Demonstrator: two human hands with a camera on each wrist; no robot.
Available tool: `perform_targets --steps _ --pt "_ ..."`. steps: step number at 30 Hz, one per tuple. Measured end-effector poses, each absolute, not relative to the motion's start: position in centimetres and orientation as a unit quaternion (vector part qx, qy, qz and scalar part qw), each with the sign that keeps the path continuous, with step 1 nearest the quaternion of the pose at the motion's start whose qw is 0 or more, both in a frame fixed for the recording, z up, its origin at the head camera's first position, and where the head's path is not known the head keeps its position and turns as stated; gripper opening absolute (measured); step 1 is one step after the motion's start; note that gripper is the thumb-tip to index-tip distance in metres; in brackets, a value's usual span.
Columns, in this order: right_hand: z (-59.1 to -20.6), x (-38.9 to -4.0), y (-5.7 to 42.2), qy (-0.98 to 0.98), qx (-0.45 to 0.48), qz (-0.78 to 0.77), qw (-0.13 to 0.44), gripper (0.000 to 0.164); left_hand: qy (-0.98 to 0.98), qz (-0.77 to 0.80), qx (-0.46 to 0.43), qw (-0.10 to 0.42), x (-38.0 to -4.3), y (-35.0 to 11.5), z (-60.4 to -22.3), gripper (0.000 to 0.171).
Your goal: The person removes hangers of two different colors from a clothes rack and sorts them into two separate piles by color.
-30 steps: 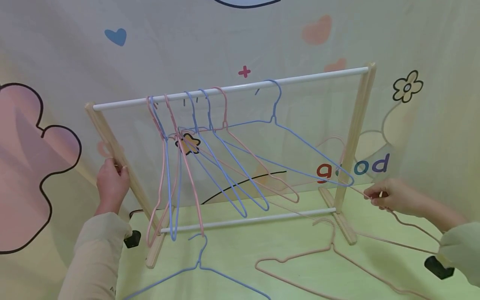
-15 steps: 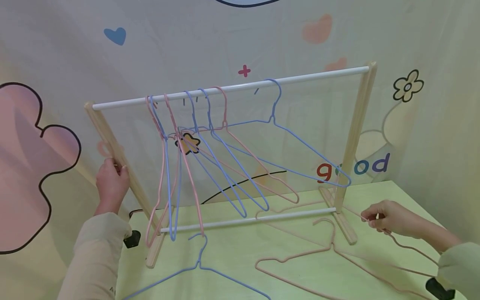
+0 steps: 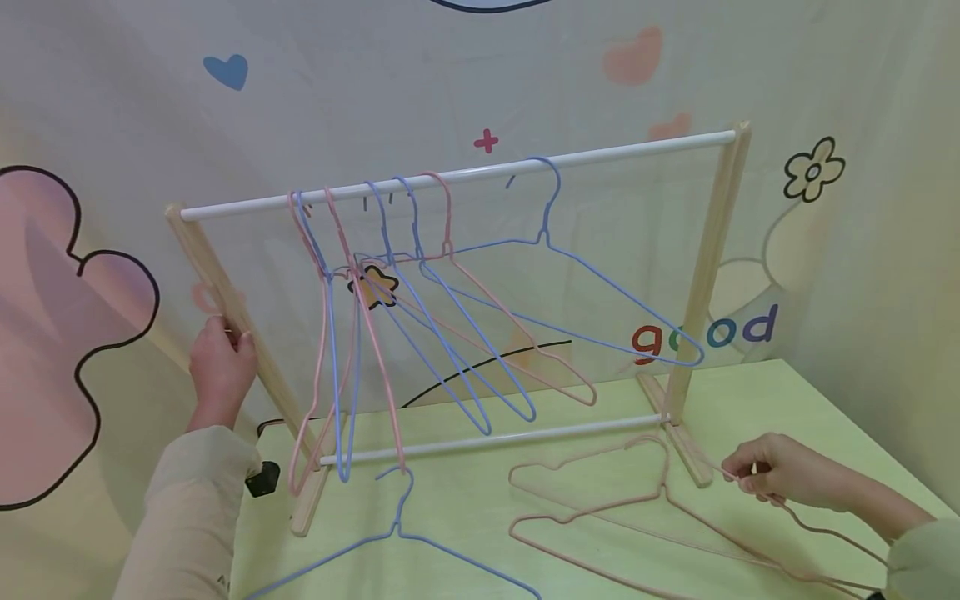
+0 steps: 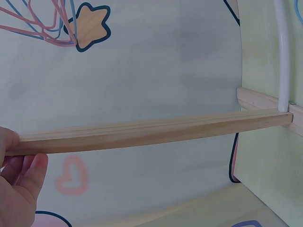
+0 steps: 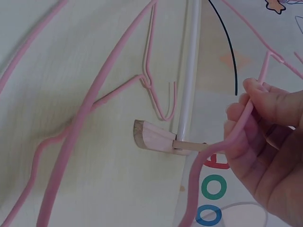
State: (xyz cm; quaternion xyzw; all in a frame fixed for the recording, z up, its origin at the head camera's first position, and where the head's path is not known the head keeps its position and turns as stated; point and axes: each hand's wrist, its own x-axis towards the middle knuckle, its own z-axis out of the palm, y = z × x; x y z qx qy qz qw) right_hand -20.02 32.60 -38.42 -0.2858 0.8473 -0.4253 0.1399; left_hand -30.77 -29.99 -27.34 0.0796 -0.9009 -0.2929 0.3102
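Note:
My left hand point(image 3: 222, 371) grips the left wooden post point(image 4: 142, 135) of a clothes rack, its thumb and fingers on opposite sides. In my right hand point(image 3: 795, 479), a pink clothes hanger point(image 5: 193, 175) is pinched by one shoulder, low over the table at the right. Its far end overlaps, in the head view, a second pink hanger point(image 3: 615, 508) lying on the table; whether they touch, I cannot tell. Several blue and pink hangers hang from the rack's white top rod point(image 3: 637, 152), mostly crowded leftward. One blue hanger point(image 3: 545, 221) hangs apart, right of the others.
A blue hanger point(image 3: 450, 553) lies on the pale green table point(image 3: 795, 408) at the front left. The rack's right post point(image 3: 708, 250) stands beyond my right hand, with a wooden foot point(image 3: 693, 458) below. A printed curtain point(image 3: 525, 83) is behind. A black bracket point(image 3: 263, 479) sits at the table's left edge.
My right hand has lowered with the pink hanger, bringing it from behind the rack's right post down toward the table. The left hand keeps its hold on the post.

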Motion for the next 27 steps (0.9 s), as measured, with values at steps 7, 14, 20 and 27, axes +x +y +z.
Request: perform_targets --steps 7,14,20,27 --pt "-39.6 -19.4 32.7 0.826 -0.308 -0.445 0.158 0.014 -0.9 -0.288 0.077 0.317 -30.8 -30.0 -27.5 0.028" --pt "-40.3 -19.0 32.8 0.811 -0.335 -0.45 0.163 0.019 -0.898 -0.288 0.075 0.324 -30.9 -30.1 -27.6 0.028" --pt "-41.1 -18.9 32.9 0.797 -0.32 -0.475 0.191 0.019 -0.899 -0.287 0.076 0.322 -30.9 -30.0 -27.5 0.029" --pt "-43.8 -19.9 33.2 0.831 -0.317 -0.438 0.132 0.018 -0.902 -0.287 0.083 0.311 -30.8 -29.9 -27.4 0.029"
